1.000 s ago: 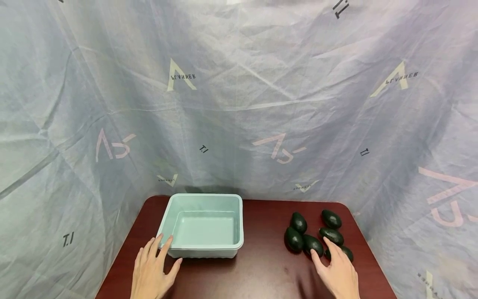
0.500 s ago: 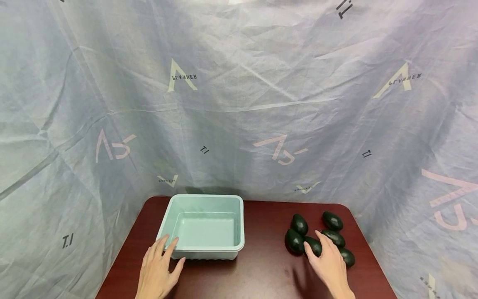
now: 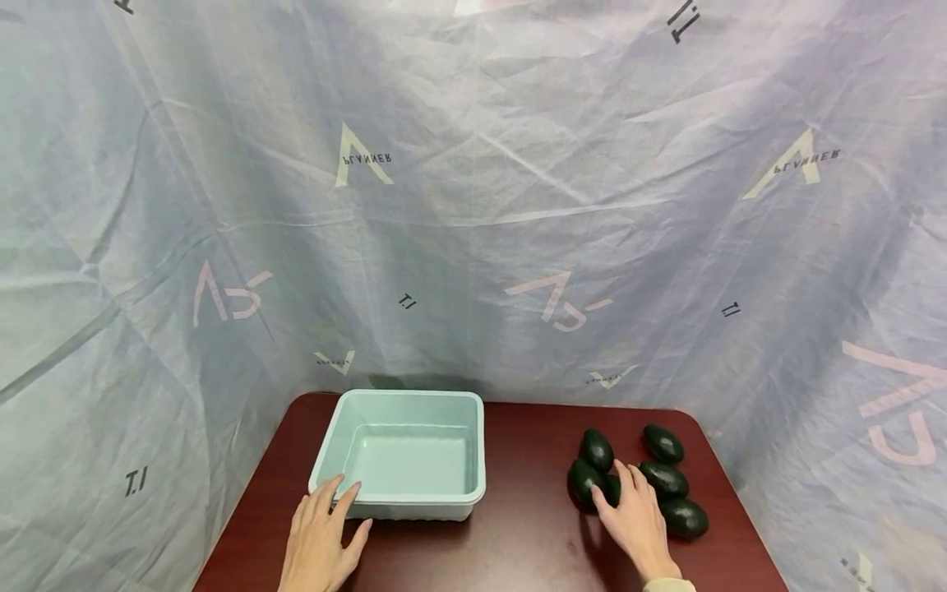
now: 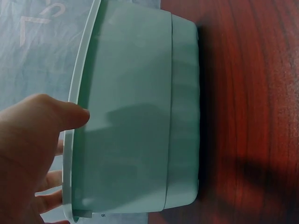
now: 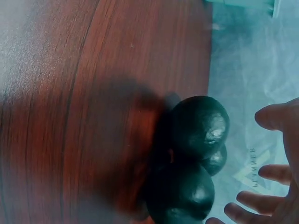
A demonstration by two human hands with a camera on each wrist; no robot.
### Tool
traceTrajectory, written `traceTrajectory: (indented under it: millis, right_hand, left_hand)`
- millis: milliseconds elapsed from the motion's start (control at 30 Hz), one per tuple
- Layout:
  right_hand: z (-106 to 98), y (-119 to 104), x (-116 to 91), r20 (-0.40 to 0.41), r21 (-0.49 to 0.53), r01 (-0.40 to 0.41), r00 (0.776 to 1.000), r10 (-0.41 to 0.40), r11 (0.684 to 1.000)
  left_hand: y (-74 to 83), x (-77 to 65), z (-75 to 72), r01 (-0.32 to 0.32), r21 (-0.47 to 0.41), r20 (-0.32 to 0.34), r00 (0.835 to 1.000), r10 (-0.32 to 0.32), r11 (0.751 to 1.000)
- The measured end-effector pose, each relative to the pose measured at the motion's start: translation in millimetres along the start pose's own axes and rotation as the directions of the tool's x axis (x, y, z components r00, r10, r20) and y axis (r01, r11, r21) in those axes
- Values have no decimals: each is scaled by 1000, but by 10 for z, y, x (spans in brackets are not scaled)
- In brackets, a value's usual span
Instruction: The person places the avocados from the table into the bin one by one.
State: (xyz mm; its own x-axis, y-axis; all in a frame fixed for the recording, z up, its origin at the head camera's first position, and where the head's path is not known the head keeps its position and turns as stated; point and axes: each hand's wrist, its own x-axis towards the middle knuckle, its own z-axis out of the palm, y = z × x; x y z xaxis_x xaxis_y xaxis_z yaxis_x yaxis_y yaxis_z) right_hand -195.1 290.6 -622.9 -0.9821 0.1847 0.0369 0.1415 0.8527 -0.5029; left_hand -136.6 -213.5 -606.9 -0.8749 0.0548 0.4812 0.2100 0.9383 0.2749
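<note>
Wrinkled grey-white sheet (image 3: 444, 247) with printed letters fills most of the head view, upper left to upper right, probably hung to screen off the work area. Dark red-brown table (image 3: 518, 510) below it, bottom middle of the frame, wood-grain top. Pale green tub (image 3: 429, 511) stands upright on the table, lower left of centre, mouth up so the inside can be reached from above; flat base likely keeps it from rocking. Left hand (image 3: 318, 538), lower left, is at the tub's near left corner: fingers extended by the rim, thumb apart from them in front of the near wall. Looks like light steadying or resting, not a clamp; whether fingertips touch the rim, cannot tell. Right hand (image 3: 635, 526), lower right, is over some avocados (image 3: 596, 450), fingers spread, grasping nothing; right wrist view shows background between thumb and avocados. Spread seems sized to a rounded shape. Avocados: six visible, all lower right of the frame, on the table; three bunched left, one of them partly hidden by the right hand, and three in a slanting row to its right. All lie on their sides, presumably since rounded ends won't stand.
</note>
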Motion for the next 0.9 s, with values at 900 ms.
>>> traceTrajectory:
  millis: [900]
  right_hand:
    - [145,217,89,6,-43,-36,999,37,998]
  left_hand:
    - [-2,46,43,-61,12,-120,991,62,998]
